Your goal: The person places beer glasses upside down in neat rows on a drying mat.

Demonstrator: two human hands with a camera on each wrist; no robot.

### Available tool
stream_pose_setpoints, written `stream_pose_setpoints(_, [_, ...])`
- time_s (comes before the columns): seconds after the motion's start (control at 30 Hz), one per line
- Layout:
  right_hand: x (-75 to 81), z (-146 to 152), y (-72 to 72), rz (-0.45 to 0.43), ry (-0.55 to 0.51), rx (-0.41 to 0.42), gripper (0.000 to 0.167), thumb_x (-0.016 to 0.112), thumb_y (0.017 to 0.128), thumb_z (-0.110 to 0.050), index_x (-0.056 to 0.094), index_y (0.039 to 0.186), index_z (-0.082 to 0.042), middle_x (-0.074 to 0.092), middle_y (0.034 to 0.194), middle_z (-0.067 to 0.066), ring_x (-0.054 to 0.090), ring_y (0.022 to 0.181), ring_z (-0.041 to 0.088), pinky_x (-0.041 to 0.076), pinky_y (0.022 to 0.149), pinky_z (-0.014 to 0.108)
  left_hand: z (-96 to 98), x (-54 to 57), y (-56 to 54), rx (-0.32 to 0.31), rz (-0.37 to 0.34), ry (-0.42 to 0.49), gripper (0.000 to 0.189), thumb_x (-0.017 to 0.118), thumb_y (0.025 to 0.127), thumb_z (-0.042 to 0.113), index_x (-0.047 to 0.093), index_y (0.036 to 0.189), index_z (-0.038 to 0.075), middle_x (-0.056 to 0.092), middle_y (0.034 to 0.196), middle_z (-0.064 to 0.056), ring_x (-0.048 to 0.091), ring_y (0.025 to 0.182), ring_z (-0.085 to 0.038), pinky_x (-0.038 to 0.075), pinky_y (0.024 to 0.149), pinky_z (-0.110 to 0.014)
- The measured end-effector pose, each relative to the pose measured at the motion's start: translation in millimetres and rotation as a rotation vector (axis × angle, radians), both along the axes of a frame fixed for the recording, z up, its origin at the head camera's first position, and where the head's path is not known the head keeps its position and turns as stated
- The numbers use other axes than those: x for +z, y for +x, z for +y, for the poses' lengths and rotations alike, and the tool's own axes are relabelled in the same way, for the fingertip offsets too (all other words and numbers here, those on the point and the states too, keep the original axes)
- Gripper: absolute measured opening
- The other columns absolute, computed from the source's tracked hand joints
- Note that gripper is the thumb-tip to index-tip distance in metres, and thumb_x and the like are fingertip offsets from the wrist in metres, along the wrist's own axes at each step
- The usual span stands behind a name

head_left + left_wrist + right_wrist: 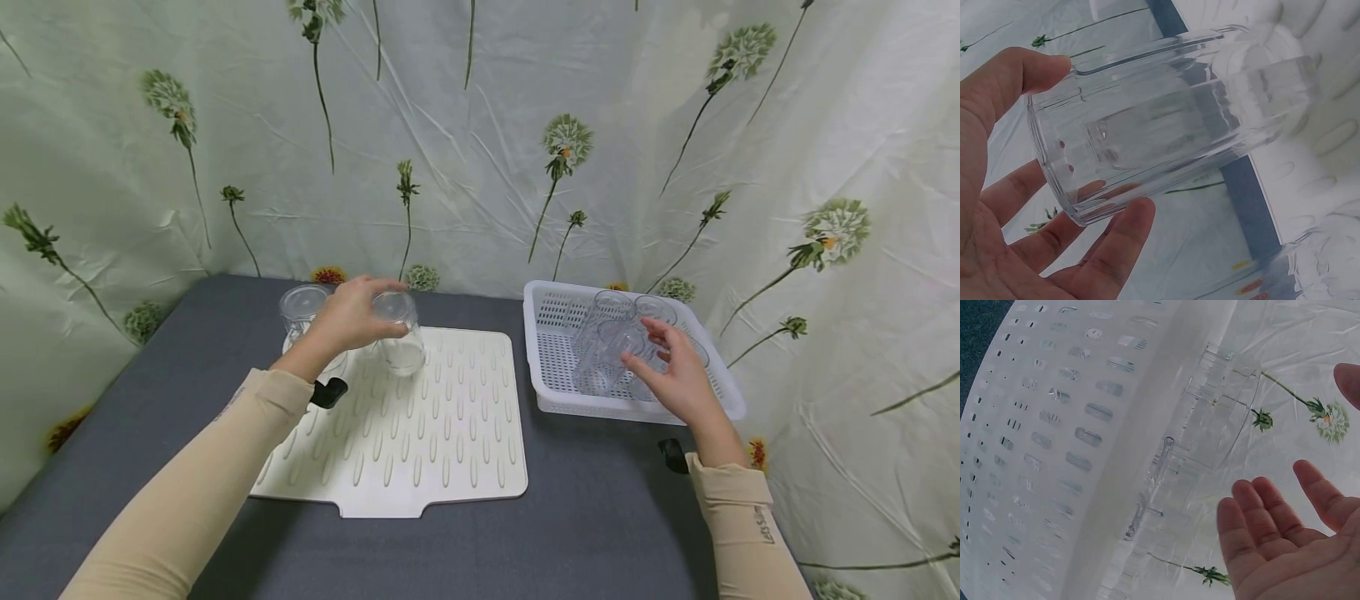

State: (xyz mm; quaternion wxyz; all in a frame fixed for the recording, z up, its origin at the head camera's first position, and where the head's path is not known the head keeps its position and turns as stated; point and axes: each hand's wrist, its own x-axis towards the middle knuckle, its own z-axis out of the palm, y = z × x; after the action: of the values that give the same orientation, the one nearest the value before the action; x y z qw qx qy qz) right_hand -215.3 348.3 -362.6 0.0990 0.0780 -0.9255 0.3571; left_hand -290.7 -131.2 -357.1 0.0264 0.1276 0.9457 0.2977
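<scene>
With thumb and fingers about its upper end, my left hand [347,318] grips a clear glass mug [403,354] over the far part of a cream drying mat [450,433]. In the left wrist view the mug [1147,125] shows its thick glass and a handle. Another glass mug [303,302] stands at the mat's far left corner, partly behind my left hand. My right hand [678,379], fingers apart and holding nothing, hovers over a white plastic basket [585,403]. Several clear glass mugs [596,371] lie in it; my hand hides some of them.
A dark grey cloth [585,517] covers the table beneath the mat and basket. Behind the table hangs a pale curtain [480,167] printed with dandelions. The basket's perforated wall [1054,437] fills the left of the right wrist view.
</scene>
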Motion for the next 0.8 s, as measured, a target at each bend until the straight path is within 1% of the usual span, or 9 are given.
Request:
stream_pose_setpoints(0.13, [0.6,1,-1.4,-0.005,0.008,-0.004,0.069,0.071,0.104,-0.022,0.040,0.158,0.007,0.043,0.155,0.035,0.045,0.142,0.052,0.040,0.116,0.071,0.8,1.0,0.3,0.008,-0.016,-0.032,0.073,0.085,0.092,0.033,0.056,0.158,0.022,0.044,0.163,-0.024,0.045,0.146,-0.052,0.044,0.113,-0.073])
stream_pose_setpoints(0.27, [2.6,0,-3.2,-0.032,0.022,-0.005,0.070,0.070,0.105,-0.024,0.039,0.159,0.007,0.041,0.156,0.035,0.045,0.143,0.052,0.040,0.117,0.070,1.6,1.9,0.5,0.019,-0.037,-0.062,0.075,0.085,0.091,0.035,0.055,0.159,0.022,0.042,0.163,-0.025,0.046,0.144,-0.053,0.047,0.110,-0.072])
stream_pose_setpoints(0.4, [3.1,1,-5.8,-0.056,0.051,-0.003,0.071,0.070,0.105,-0.026,0.038,0.160,0.006,0.042,0.156,0.034,0.045,0.143,0.053,0.042,0.117,0.068,2.5,0.7,-0.6,0.028,-0.044,-0.078,0.076,0.085,0.091,0.036,0.054,0.159,0.022,0.041,0.164,-0.025,0.047,0.144,-0.052,0.047,0.109,-0.071])
stream_pose_setpoints(0.6, [3.7,3,-10.7,-0.071,0.091,0.005,0.072,0.071,0.104,-0.025,0.039,0.160,0.007,0.043,0.156,0.035,0.047,0.142,0.053,0.044,0.117,0.069,4.2,-1.5,-2.7,0.036,-0.024,-0.099,0.075,0.084,0.090,0.038,0.056,0.158,0.022,0.043,0.163,-0.025,0.050,0.143,-0.051,0.049,0.107,-0.071])
stream_pose_setpoints(0.8, [5.7,3,-18.8,-0.103,0.122,0.012,0.074,0.070,0.105,-0.027,0.037,0.161,0.008,0.043,0.156,0.037,0.047,0.142,0.054,0.044,0.117,0.069,6.0,-5.7,-4.4,0.040,0.003,-0.086,0.075,0.085,0.089,0.038,0.057,0.156,0.020,0.048,0.159,-0.024,0.052,0.142,-0.050,0.048,0.110,-0.071])
